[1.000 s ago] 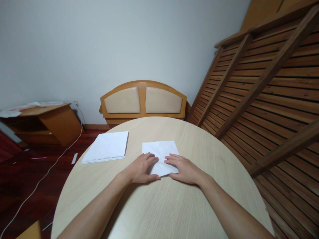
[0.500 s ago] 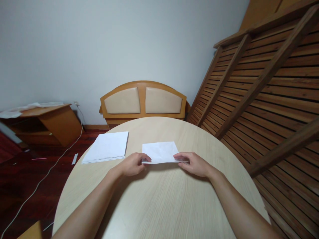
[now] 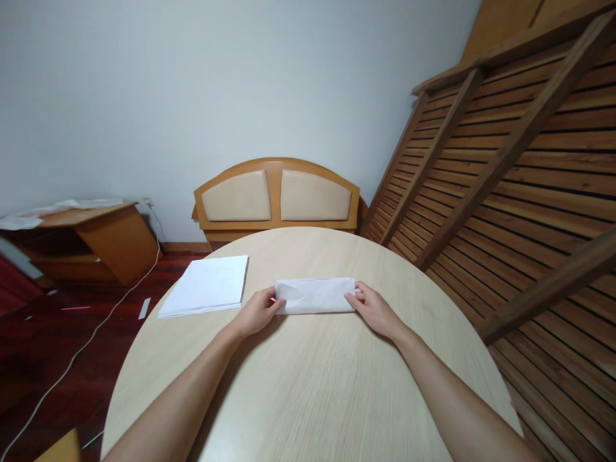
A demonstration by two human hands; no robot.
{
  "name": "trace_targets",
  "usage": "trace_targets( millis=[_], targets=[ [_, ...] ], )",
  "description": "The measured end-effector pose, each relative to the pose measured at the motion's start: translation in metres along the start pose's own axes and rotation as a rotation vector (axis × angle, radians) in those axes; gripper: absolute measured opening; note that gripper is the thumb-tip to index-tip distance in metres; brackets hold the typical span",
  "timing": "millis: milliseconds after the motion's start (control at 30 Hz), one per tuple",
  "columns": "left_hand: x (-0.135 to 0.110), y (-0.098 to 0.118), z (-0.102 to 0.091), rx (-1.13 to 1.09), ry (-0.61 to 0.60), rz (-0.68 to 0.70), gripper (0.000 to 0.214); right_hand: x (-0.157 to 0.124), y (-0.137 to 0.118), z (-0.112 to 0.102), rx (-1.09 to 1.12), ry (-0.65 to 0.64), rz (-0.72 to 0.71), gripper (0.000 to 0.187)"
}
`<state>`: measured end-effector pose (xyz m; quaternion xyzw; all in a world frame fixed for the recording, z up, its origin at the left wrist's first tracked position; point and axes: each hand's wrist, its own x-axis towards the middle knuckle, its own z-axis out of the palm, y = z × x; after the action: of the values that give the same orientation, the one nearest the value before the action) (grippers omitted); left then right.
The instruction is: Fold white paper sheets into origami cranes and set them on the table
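A folded sheet of white paper [image 3: 315,296], a long narrow rectangle with light creases, is held at both ends over the middle of the round table. My left hand [image 3: 260,310] pinches its left end, thumb on the near face and fingers behind. At the right end, my right hand [image 3: 374,309] grips the paper the same way, its thumb pressed on the front. The fingertips behind the paper are hidden. To the left of my left hand lies a stack of white paper [image 3: 206,285], apart from it.
The round pale wooden table [image 3: 308,391] stands before a headboard [image 3: 275,192] with beige panels. Brown slatted wooden frames [image 3: 462,173] lean along the right. On the left are a wooden desk [image 3: 106,240] and a white cable [image 3: 96,327] across the dark red floor.
The paper has turned from lying partly flat to a narrow strip with its broad face toward me. Both hands have shifted their grip to its ends, thumbs now in front.
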<state>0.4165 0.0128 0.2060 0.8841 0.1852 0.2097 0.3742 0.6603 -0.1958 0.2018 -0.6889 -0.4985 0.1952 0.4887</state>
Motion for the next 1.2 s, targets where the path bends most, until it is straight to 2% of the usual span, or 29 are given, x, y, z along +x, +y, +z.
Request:
trace_targets(
  millis=[100,200,267,333,433,533,600,767,833,900,1000,1067,1200],
  targets=[
    [0.001,-0.003,0.007,-0.057,0.070,-0.020,0.036,0.002,0.007,0.006,0.032,0.064,0.016,0.047],
    [0.000,-0.003,0.013,-0.043,0.139,-0.115,0.059,0.004,0.013,0.010,-0.008,0.081,0.012,0.068],
    [-0.002,-0.001,0.015,0.030,0.178,-0.153,0.071,0.004,0.015,0.012,-0.056,0.076,0.010,0.073],
    [-0.004,0.004,0.016,0.159,0.221,-0.113,0.076,0.004,0.015,0.013,-0.119,0.068,0.011,0.072],
    [-0.008,0.013,0.019,0.389,0.268,0.054,0.071,0.004,0.016,0.013,-0.183,0.044,0.014,0.068],
    [-0.010,0.019,0.026,0.500,0.140,0.164,0.061,0.004,0.017,0.012,-0.260,0.023,0.022,0.066],
    [-0.011,0.021,0.032,0.525,0.036,0.162,0.058,0.004,0.016,0.012,-0.349,0.025,0.015,0.062],
    [-0.013,0.023,0.039,0.551,-0.131,0.091,0.054,0.001,-0.005,0.019,-0.645,0.204,-0.087,0.052],
    [-0.013,0.025,0.040,0.561,-0.160,0.092,0.054,-0.003,-0.018,0.029,-0.654,0.111,-0.188,0.052],
    [-0.013,0.027,0.040,0.568,-0.188,0.101,0.056,-0.008,-0.030,0.042,-0.634,-0.097,-0.276,0.057],
    [-0.013,0.028,0.039,0.566,-0.240,0.110,0.057,-0.015,-0.037,0.057,-0.610,-0.362,-0.284,0.063],
    [-0.013,0.027,0.040,0.572,-0.266,0.113,0.057,-0.016,-0.036,0.062,-0.618,-0.419,-0.233,0.066],
    [-0.013,0.024,0.041,0.605,-0.273,0.098,0.059,-0.014,-0.028,0.059,-0.702,-0.380,-0.118,0.069]
  ],
)
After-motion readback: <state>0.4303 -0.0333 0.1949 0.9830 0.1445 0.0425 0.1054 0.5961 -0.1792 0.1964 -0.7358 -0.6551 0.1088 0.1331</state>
